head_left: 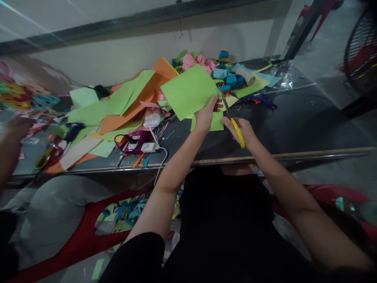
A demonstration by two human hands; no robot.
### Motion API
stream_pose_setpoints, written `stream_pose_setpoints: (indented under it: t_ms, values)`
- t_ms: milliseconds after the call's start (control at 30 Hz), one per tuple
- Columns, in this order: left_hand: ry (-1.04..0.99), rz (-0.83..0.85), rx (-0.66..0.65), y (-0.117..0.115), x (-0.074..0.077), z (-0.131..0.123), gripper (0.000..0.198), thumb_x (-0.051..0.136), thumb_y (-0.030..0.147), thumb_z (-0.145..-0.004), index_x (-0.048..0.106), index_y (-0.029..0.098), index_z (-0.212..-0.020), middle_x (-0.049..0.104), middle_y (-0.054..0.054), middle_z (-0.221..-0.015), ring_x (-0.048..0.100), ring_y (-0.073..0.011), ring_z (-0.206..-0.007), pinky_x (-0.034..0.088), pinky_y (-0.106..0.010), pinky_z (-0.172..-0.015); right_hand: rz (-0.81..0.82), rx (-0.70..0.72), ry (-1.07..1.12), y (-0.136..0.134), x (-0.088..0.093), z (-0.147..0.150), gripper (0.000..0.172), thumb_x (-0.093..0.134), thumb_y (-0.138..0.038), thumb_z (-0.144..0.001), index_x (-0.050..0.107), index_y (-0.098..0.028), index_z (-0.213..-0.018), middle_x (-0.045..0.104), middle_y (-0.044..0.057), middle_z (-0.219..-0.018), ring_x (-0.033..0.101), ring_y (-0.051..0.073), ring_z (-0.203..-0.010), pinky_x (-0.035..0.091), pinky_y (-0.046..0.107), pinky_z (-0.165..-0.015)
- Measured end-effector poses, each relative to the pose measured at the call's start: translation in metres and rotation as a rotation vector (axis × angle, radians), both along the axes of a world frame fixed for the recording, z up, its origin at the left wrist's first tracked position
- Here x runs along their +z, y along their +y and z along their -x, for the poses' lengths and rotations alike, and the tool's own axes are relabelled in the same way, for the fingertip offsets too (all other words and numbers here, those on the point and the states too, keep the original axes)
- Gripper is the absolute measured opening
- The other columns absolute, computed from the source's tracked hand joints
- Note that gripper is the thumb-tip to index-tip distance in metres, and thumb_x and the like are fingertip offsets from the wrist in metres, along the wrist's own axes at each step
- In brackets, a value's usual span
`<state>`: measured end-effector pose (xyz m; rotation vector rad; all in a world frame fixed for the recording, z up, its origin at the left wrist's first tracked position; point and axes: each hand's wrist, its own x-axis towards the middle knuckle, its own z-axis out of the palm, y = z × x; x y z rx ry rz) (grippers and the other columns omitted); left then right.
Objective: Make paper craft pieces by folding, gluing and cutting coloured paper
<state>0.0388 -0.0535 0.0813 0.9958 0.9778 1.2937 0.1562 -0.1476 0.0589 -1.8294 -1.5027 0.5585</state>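
My left hand (pixel 208 111) grips a large sheet of light green paper (pixel 188 90) near its lower right corner, raised above the table. In my right hand (pixel 243 129) is a pair of scissors with yellow handles (pixel 238 133). Their blades (pixel 224 100) point up and away, close to the right edge of the sheet and to my left fingertips. Whether the blades touch the paper, I cannot tell. Beneath my hands, a smaller green paper piece (pixel 217 121) lies on the dark table.
Colored paper sheets (pixel 129 94) pile up on the left, near a purple power socket (pixel 137 141) with cables. Folded pink and blue paper pieces (pixel 231 80) sit behind. A blue glue gun (pixel 260 99) lies right. Another person's hand (pixel 17 127) is at far left. A fan (pixel 362 51) stands at far right.
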Motion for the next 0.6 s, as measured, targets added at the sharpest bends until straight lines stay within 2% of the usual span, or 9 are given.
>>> stream_pose_setpoints:
  t_ms: [167, 267, 433, 600]
  values:
    - [-0.005, 0.002, -0.024, 0.003, 0.008, -0.004, 0.023, 0.067, 0.026, -0.099, 0.072, 0.012, -0.083, 0.078, -0.010, -0.094, 0.077, -0.0233, -0.103, 0.064, -0.035, -0.089, 0.033, 0.025, 0.209, 0.004, 0.002, -0.002, 0.074, 0.042, -0.095, -0.084, 0.045, -0.023, -0.064, 0.051, 0.001, -0.057, 0.054, 0.015, -0.049, 0.047, 0.030, -0.052]
    - [-0.025, 0.021, -0.008, 0.006, 0.010, -0.003, 0.022, 0.070, 0.030, -0.098, 0.072, 0.013, -0.084, 0.078, -0.008, -0.095, 0.077, -0.0241, -0.107, 0.065, -0.035, -0.090, 0.048, 0.018, 0.218, 0.006, 0.000, -0.002, 0.075, 0.047, -0.095, -0.081, 0.047, -0.023, -0.064, 0.052, 0.002, -0.057, 0.053, 0.015, -0.047, 0.047, 0.029, -0.048]
    - [0.018, 0.010, 0.022, 0.009, 0.008, 0.001, 0.023, 0.064, 0.023, -0.101, 0.069, 0.014, -0.080, 0.078, -0.006, -0.086, 0.077, -0.0187, -0.104, 0.063, -0.032, -0.093, 0.113, -0.010, 0.187, 0.013, -0.004, -0.001, 0.075, 0.049, -0.096, -0.080, 0.047, -0.023, -0.063, 0.054, 0.002, -0.057, 0.054, 0.015, -0.045, 0.045, 0.028, -0.045]
    - [0.021, 0.016, 0.001, 0.008, 0.000, 0.001, 0.020, 0.066, 0.025, -0.099, 0.071, 0.013, -0.083, 0.079, -0.008, -0.089, 0.079, -0.0219, -0.103, 0.066, -0.035, -0.092, 0.110, -0.007, 0.205, 0.017, -0.005, 0.000, 0.075, 0.048, -0.095, -0.081, 0.049, -0.022, -0.065, 0.056, 0.004, -0.060, 0.055, 0.015, -0.044, 0.047, 0.028, -0.045]
